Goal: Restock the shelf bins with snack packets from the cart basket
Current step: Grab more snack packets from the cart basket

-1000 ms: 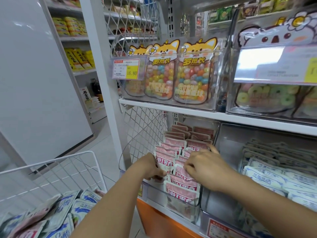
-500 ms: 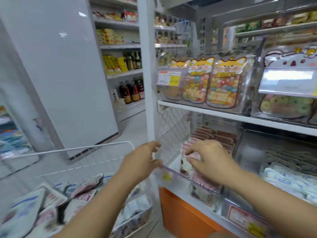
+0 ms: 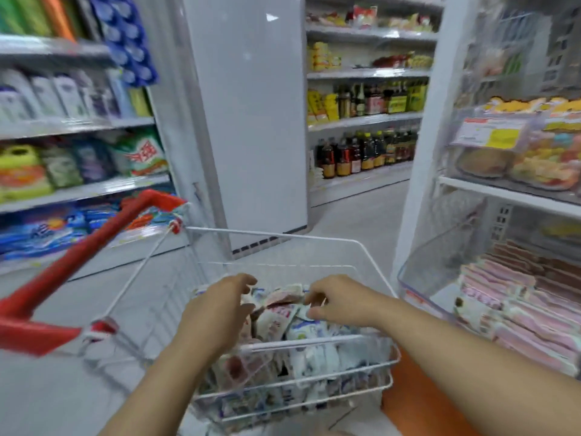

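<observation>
Snack packets (image 3: 283,313): heaped in cart basket (image 3: 314,239), blue-white and pink mixed, long axes pointing every way; blur hides single ones.
Your left hand (image 3: 217,313): over the pile, fingers loosely bent, nothing held.
Your right hand (image 3: 341,302): fingertips curled onto top packets; pinch or plain touch, can't tell.
Shelf bin (image 3: 440,269): just right of basket, holds overlapping pink packs (image 3: 518,297).

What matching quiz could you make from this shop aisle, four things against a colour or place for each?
Things:
1. cart handle
2. shelf bin packets
3. dark bottles
4. left hand

Colour or place:
A. pink, at the right
B. over the snack packets in the wire basket
C. red, at the left
D. on a far shelf down the aisle

Pairs: 1-C; 2-A; 3-D; 4-B
</observation>
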